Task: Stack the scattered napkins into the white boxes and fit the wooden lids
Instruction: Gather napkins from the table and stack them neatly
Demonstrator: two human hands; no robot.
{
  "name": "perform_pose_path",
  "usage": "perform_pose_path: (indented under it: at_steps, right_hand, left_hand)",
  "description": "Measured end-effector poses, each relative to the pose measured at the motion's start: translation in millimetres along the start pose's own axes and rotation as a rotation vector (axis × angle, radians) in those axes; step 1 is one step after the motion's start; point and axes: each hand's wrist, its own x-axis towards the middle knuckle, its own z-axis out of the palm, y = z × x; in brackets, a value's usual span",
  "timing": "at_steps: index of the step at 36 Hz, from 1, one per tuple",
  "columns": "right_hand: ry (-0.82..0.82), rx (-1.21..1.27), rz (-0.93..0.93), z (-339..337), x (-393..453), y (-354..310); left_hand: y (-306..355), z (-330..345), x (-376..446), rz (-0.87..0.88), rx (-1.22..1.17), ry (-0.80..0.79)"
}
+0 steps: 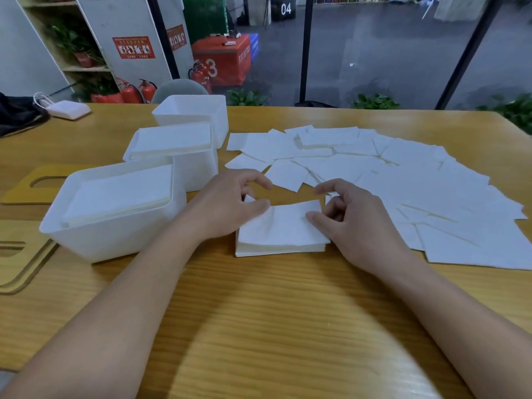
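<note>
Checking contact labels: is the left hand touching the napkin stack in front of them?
Touching. Head view: the left hand has its thumb on the top napkin of the stack, pinching that sheet's left corner against its fingers.

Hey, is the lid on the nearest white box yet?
Off. The nearest white box is open on top, a napkin stack showing inside; a wooden lid lies flat on the table beside it.

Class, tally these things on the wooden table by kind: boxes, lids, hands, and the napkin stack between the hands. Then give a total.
White plastic boxes: 3
Slotted wooden lids in view: 2
Bare hands: 2
White napkin stack held between the hands: 1
Total: 8
</note>
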Motion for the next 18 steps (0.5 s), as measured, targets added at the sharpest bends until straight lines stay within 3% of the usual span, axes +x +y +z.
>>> perform_pose_path:
  at_steps: [10, 15, 18]
  right_hand:
    - [0.039, -0.316, -0.206, 12.2, 7.5, 4.2]
    - [-0.064, -0.487, -0.277, 18.2, 14.2, -1.5]
    - [-0.088, -0.467, -0.273, 17.2, 13.5, -4.2]
  left_hand:
    - [-2.8, 4.0, -1.1, 0.011, 0.11, 0.004]
    - [-6.6, 5.7, 3.0, 0.021, 0.102, 0.068]
    - [-9.4, 11.9, 4.6, 0.039, 0.123, 0.035]
